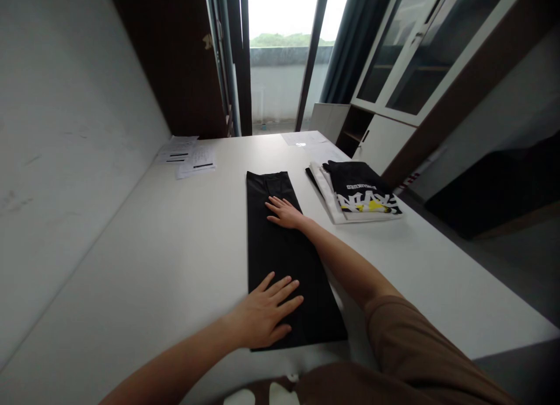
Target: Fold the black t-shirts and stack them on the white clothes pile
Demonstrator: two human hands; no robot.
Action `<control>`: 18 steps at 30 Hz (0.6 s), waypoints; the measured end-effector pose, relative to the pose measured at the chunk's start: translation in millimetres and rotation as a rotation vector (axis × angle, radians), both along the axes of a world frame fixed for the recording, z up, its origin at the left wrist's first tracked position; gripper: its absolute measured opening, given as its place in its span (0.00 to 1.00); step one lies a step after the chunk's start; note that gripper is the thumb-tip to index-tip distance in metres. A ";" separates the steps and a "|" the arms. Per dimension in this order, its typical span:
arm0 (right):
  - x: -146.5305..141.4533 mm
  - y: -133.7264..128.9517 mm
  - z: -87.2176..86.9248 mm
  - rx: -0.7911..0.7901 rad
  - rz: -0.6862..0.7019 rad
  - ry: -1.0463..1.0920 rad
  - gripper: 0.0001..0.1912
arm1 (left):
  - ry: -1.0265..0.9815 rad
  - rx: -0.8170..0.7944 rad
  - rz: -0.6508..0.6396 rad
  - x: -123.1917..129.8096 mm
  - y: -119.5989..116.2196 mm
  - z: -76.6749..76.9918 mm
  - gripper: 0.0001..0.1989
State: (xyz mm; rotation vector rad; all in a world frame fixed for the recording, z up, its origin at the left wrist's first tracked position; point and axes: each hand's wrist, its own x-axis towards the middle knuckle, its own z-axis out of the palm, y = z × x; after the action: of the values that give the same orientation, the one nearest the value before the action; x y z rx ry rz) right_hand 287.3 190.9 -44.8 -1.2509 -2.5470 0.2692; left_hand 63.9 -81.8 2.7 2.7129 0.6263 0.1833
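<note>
A black garment [280,247], folded into a long narrow strip, lies flat on the white table [175,265]; its exact kind cannot be made out. My left hand [266,311] rests on the near end of the cloth, palm down with fingers spread. Farther up, my right hand [284,212] presses flat on the upper part of the same garment, its fingers also stretched out. Neither hand grips anything. The cloth under both palms is hidden.
To the right sits a stack of folded clothes [363,186], black with white and yellow print on top. Paper sheets [196,160] lie at the far left, and more papers [306,139] at the far edge. A wall [65,160] borders the table's left side; cabinets [394,131] stand behind right.
</note>
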 end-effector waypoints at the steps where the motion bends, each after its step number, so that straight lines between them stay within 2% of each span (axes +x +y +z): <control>1: -2.8 -1.1 -2.9 -0.007 -0.014 -0.051 0.34 | 0.002 0.000 -0.007 -0.1 -0.6 0.1 0.33; 4: -5.4 3.0 -6.6 -0.013 -0.015 -0.129 0.33 | 0.005 0.003 -0.022 -0.2 -2.2 0.8 0.33; 7: 0.0 7.3 -1.5 -0.012 0.017 -0.137 0.30 | 0.007 0.004 -0.035 -0.5 -2.5 2.4 0.33; 10: 7.8 -3.4 5.1 0.025 0.024 -0.101 0.28 | 0.013 0.002 -0.038 -0.9 -2.4 4.3 0.32; 14: 26.3 -43.7 6.2 0.072 0.093 -0.041 0.25 | 0.011 -0.004 -0.031 -0.1 -4.0 4.6 0.32; 18: 64.4 -99.9 2.7 0.055 0.074 0.034 0.25 | 0.004 -0.016 -0.017 -0.8 -2.2 4.6 0.37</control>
State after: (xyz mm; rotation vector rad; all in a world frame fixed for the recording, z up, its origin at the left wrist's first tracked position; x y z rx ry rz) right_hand 351.7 91.0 -42.1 -1.1242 -2.5566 0.2322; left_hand 63.0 -83.9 7.4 2.7033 0.6035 0.1683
